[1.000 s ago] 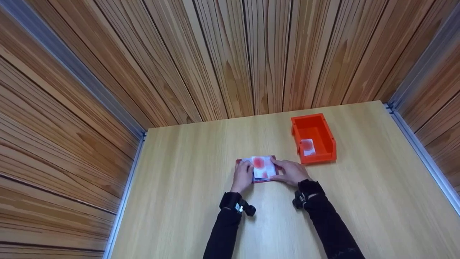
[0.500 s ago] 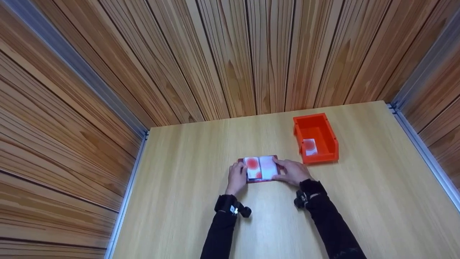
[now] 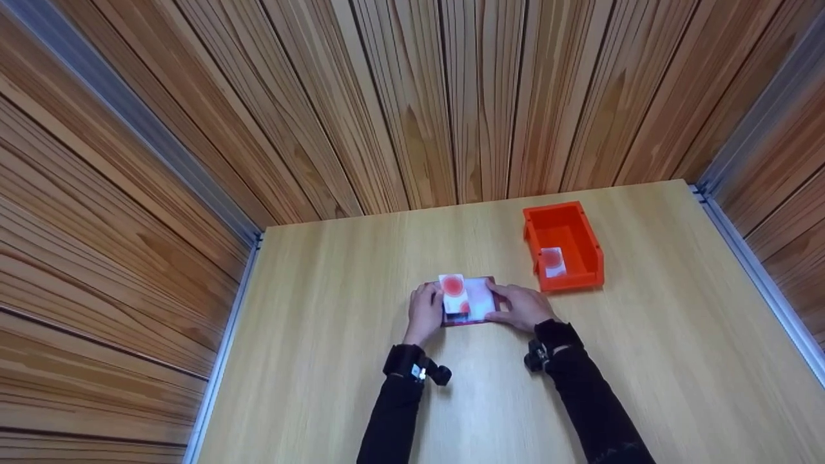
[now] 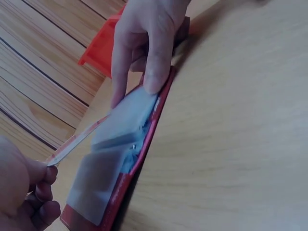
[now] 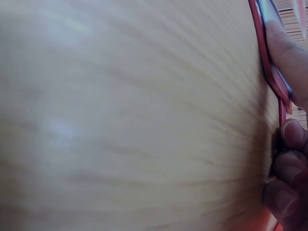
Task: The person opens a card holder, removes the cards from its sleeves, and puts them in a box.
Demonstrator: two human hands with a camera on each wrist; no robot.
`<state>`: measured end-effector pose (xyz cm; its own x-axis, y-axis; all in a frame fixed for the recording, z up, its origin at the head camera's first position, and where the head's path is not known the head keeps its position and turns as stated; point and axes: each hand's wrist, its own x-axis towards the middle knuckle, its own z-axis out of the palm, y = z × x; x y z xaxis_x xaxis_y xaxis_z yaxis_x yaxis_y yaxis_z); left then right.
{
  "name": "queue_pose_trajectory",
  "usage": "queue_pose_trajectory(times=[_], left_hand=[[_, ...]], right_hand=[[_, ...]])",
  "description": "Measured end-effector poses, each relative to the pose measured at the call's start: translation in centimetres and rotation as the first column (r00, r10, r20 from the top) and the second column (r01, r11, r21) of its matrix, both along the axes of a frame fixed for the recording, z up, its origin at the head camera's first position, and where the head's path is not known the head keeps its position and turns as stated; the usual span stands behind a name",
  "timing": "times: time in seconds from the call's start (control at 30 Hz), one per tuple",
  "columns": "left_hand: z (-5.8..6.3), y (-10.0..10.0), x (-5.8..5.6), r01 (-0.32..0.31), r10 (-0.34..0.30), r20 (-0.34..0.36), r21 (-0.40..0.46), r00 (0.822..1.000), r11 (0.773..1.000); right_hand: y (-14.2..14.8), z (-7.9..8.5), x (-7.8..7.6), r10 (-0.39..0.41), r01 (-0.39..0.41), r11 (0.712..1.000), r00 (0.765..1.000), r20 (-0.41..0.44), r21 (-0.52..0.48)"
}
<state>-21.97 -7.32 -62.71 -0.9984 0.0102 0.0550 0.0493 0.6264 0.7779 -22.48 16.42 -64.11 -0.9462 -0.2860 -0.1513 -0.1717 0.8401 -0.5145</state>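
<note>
A small open card holder with a red cover (image 3: pixel 470 323) lies on the table, its clear sleeves (image 4: pixel 126 113) facing up. My left hand (image 3: pixel 424 314) pinches a white card with red circles (image 3: pixel 453 295) between thumb and fingers. In the left wrist view that card (image 4: pixel 77 139) stands tilted on edge, above the holder's far side. My right hand (image 3: pixel 523 307) grips the holder's right end, thumb and forefinger pressing on the sleeve. Its other fingers (image 5: pixel 288 166) are curled beside the red cover in the right wrist view.
An orange-red open bin (image 3: pixel 583 245) stands to the right, beyond my right hand. Inside it lies another white card with a red circle (image 3: pixel 553 262). Wood-plank walls (image 3: pixel 425 129) rise behind the table (image 3: pixel 322 361) and at both sides.
The card has shifted left from the holder's middle with my left hand, then risen toward the far edge, uncovering the right sleeve. My right hand keeps its grip on the holder.
</note>
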Motion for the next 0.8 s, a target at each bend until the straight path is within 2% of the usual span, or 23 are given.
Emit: queue_pose_trajectory(times=[0.2, 0.33, 0.43, 0.57, 0.8], left_hand=[[2.3, 0.8, 0.0, 0.009, -0.008, -0.015, 0.101, 1.000, 0.995], [4.1, 1.3, -0.1, 0.035, -0.027, -0.048, 0.178, 0.998, 0.983], [5.0, 1.6, -0.1, 0.050, -0.040, -0.052, 0.221, 0.998, 0.974], [5.3, 1.8, -0.1, 0.066, -0.058, -0.039, 0.235, 0.998, 0.970], [4.9, 1.9, -0.1, 0.047, -0.043, -0.020, 0.246, 0.999, 0.968]], right_hand=[[0.0, 0.1, -0.1, -0.004, 0.004, 1.000, 1.000, 0.012, -0.007], [0.0, 0.0, 0.0, -0.014, 0.015, 1.000, 1.000, 0.022, -0.016], [0.0, -0.1, 0.1, -0.018, 0.018, 1.000, 1.000, 0.011, -0.013], [0.1, -0.1, 0.0, -0.009, 0.009, 1.000, 1.000, -0.003, -0.006], [0.1, 0.1, -0.1, 0.024, -0.024, 1.000, 1.000, 0.016, -0.010]])
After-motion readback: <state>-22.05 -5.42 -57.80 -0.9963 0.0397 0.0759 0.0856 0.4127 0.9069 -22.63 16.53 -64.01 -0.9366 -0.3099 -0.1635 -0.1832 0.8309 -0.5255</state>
